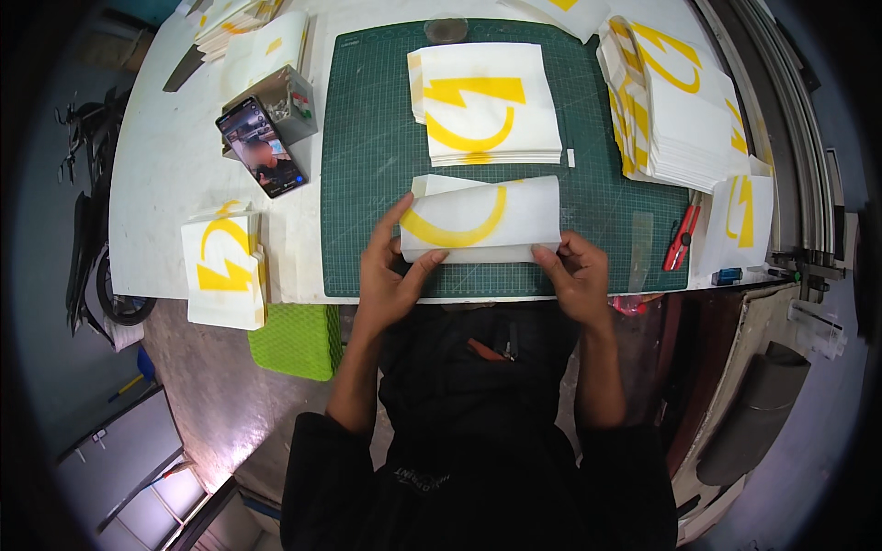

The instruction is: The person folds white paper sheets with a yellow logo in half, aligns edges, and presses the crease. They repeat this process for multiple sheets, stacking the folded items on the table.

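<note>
A white paper sheet with a yellow curved print [528, 211] is held between my hands above the near part of the green cutting mat [367, 147]. Along its near edge runs a folded strip. My left hand [393, 262] grips the left end, thumb on the near fold and fingers at the side. At the right corner my right hand [579, 269] pinches the fold, its thumb on top. Just beyond lies a stack of similar white papers [491, 106] with yellow print. A small white strip [571, 158] rests beside that stack.
A phone [262, 147] leans against a small box [296, 106] at the left. Printed paper stacks stand at the left edge [220, 266] and far right [680, 110]. A red utility knife [681, 239] lies at the mat's right edge. A green cushion [294, 340] is below the table.
</note>
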{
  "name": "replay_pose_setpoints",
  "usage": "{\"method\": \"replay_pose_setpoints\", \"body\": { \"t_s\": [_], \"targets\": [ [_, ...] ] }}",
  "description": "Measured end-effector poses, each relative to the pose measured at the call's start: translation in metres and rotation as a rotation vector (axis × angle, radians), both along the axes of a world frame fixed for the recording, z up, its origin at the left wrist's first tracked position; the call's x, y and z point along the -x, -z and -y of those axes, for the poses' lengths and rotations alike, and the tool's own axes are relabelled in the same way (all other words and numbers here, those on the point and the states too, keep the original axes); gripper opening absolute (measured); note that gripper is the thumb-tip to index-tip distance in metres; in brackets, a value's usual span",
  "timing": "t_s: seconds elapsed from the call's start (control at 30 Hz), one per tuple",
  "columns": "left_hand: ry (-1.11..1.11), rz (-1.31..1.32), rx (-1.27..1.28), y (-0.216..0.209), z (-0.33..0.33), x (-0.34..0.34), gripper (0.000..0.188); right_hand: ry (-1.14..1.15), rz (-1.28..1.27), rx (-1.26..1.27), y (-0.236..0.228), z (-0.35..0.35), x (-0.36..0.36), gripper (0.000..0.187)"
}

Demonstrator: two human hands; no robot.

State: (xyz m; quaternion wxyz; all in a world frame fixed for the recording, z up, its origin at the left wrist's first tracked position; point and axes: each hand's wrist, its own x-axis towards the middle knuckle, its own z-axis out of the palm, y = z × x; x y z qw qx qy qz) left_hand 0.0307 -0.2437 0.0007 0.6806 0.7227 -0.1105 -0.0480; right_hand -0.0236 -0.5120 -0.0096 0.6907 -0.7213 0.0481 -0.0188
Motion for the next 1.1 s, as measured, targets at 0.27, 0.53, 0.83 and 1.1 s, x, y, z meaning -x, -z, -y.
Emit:
{"method": "replay_pose_setpoints", "body": {
  "t_s": [0.27,0.53,0.83,1.1],
  "targets": [
    [-0.269,0.16,-0.199,0.017,0.016,0.014,0.058,0.217,0.02,0.125,-0.005,-0.029,0.001,0.013],
    [-0.215,0.058,-0.156,0.019,0.016,0.018,0.059,0.221,-0.047,0.316,0.01,-0.019,0.009,0.031],
    [0.045,-0.027,-0.137,0.015,-0.001,0.02,0.087,0.086,-0.066,0.357,-0.003,-0.011,0.024,0.053],
    [0.053,-0.058,-0.195,0.01,-0.006,0.015,0.091,0.031,-0.044,0.527,-0.002,-0.006,0.024,0.051]
  ]
}}
